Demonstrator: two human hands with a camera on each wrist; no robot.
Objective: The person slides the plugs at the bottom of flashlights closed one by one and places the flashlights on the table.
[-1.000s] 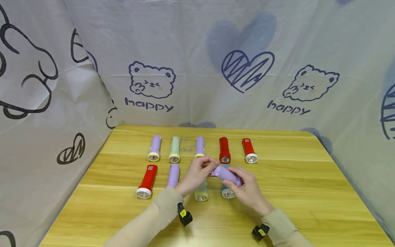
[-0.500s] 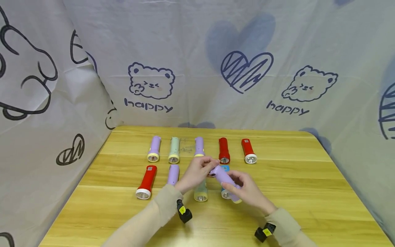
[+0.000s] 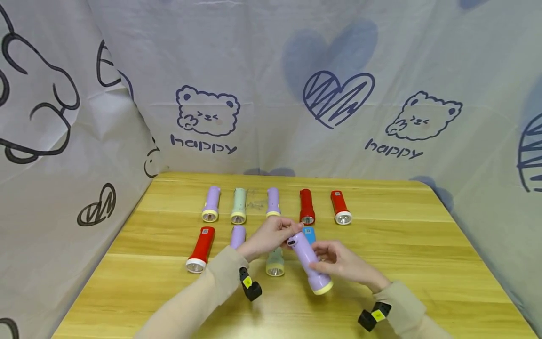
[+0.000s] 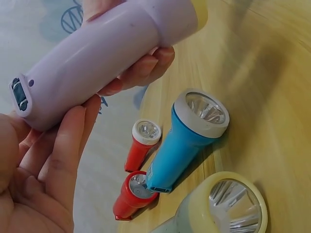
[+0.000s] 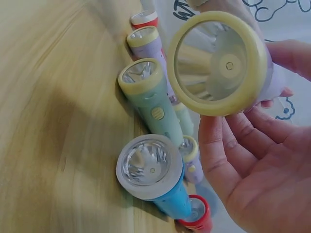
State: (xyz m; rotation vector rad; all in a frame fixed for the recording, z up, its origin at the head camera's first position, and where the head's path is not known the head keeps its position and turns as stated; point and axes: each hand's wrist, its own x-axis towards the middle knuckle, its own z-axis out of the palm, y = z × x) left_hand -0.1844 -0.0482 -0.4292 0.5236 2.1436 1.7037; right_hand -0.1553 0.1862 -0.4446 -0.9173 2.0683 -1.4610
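Observation:
Above the front row of flashlights, both hands hold a purple flashlight (image 3: 306, 259) with a yellow rim. Its head points down towards the person and its tail is up. My left hand (image 3: 271, 237) pinches the tail end, beside a small dark socket (image 4: 20, 94) that shows in the left wrist view. My right hand (image 3: 346, 264) grips the barrel near the head, thumb on one side and fingers on the other. In the right wrist view the unlit lens (image 5: 214, 63) faces the camera. A blue flashlight (image 3: 309, 233) on the table is partly hidden behind the held one.
On the wooden table (image 3: 423, 263), the front row has a red flashlight (image 3: 202, 247), a half-hidden purple one (image 3: 238, 235) and a green one (image 3: 275, 264). Behind stands another row of purple, green and red flashlights (image 3: 306, 206). Printed cloth (image 3: 271, 94) hangs beyond the table.
The purple flashlight has swung so its head moved down and towards the person. My right hand has shifted slightly right and nearer; my left hand has stayed almost in place at the tail.

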